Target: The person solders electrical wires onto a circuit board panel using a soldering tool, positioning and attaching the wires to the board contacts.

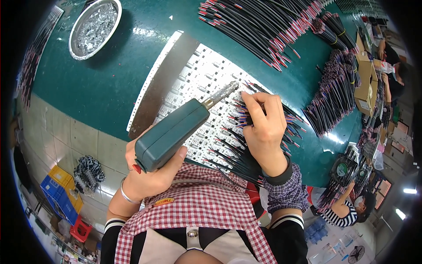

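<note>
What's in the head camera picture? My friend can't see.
Someone's left grip holds a green soldering gun over a white circuit-board panel; the right grip is near its tip, among black wires. More wires lie on the green table.

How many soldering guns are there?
1: the dark green soldering gun, in the person's left hand, its tip over the white circuit board panel. Others may be hidden.

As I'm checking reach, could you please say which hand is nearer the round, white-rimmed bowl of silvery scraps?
The left hand, below and right of the bowl in view; the right hand is farther off, well to its right.
</note>
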`<state>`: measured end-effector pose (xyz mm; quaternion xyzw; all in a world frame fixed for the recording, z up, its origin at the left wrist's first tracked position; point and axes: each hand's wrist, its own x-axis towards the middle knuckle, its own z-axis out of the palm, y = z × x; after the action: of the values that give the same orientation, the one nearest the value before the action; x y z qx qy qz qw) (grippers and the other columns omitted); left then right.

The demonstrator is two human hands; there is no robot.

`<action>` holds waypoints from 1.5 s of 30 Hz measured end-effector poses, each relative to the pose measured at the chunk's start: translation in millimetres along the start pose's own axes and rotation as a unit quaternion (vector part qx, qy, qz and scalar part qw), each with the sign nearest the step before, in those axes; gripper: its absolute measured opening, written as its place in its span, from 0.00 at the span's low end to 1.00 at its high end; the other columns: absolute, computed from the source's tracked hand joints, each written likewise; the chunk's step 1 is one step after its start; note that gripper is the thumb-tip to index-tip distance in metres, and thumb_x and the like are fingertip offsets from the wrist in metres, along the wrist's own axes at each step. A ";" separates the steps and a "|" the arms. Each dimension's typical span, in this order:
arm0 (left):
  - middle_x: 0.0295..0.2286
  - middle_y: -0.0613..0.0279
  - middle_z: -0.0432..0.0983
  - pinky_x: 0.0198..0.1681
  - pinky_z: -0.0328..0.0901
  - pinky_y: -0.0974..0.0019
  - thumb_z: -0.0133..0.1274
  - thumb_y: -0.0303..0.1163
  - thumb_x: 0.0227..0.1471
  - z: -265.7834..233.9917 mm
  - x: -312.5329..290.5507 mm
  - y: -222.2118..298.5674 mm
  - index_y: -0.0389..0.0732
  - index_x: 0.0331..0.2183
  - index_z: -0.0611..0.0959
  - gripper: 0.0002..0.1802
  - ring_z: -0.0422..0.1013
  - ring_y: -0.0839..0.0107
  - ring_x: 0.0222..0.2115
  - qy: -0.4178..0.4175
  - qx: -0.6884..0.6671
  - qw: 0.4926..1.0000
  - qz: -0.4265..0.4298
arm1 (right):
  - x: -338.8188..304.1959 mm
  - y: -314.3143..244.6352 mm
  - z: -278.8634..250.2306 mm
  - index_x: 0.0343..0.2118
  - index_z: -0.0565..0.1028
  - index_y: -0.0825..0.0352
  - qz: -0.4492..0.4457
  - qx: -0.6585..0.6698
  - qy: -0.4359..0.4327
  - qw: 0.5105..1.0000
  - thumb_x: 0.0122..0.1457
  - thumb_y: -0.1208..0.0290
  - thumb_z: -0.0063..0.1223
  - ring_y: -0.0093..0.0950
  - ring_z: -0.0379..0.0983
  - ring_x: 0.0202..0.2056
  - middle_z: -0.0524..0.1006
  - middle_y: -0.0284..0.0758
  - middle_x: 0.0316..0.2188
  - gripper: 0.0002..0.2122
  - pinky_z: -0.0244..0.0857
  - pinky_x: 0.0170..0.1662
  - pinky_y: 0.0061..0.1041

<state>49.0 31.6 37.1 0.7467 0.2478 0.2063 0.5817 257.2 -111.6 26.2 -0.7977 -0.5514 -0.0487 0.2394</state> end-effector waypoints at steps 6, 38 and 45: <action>0.30 0.52 0.78 0.29 0.69 0.68 0.63 0.18 0.40 1.1 0.5 0.4 0.29 0.33 0.82 0.13 0.75 0.66 0.25 -0.016 -0.033 0.998 -0.040 | -1.8 -1.5 0.7 0.40 0.80 0.70 0.014 0.005 -0.004 1.000 0.29 0.92 0.49 0.35 0.70 0.33 0.73 0.38 0.32 0.28 0.67 0.34 0.30; 0.28 0.53 0.77 0.28 0.68 0.67 0.60 0.17 0.40 0.4 1.2 4.4 0.29 0.31 0.82 0.10 0.75 0.64 0.24 -0.021 -0.006 0.999 -0.029 | 3.2 1.5 -0.8 0.37 0.77 0.75 -0.019 0.003 -0.011 1.000 0.36 0.88 0.53 0.37 0.71 0.34 0.73 0.41 0.33 0.19 0.68 0.34 0.32; 0.25 0.56 0.74 0.25 0.65 0.69 0.60 0.16 0.40 -0.6 1.4 2.0 0.31 0.28 0.80 0.08 0.73 0.68 0.22 -0.044 0.020 0.999 -0.023 | 2.9 -0.1 1.0 0.37 0.77 0.75 -0.040 -0.031 -0.022 0.998 0.39 0.85 0.55 0.35 0.71 0.34 0.73 0.40 0.34 0.16 0.70 0.33 0.29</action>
<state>50.0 32.5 39.2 0.7606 0.2429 0.1549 0.5818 258.1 -108.7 26.4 -0.7830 -0.5860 -0.0581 0.2003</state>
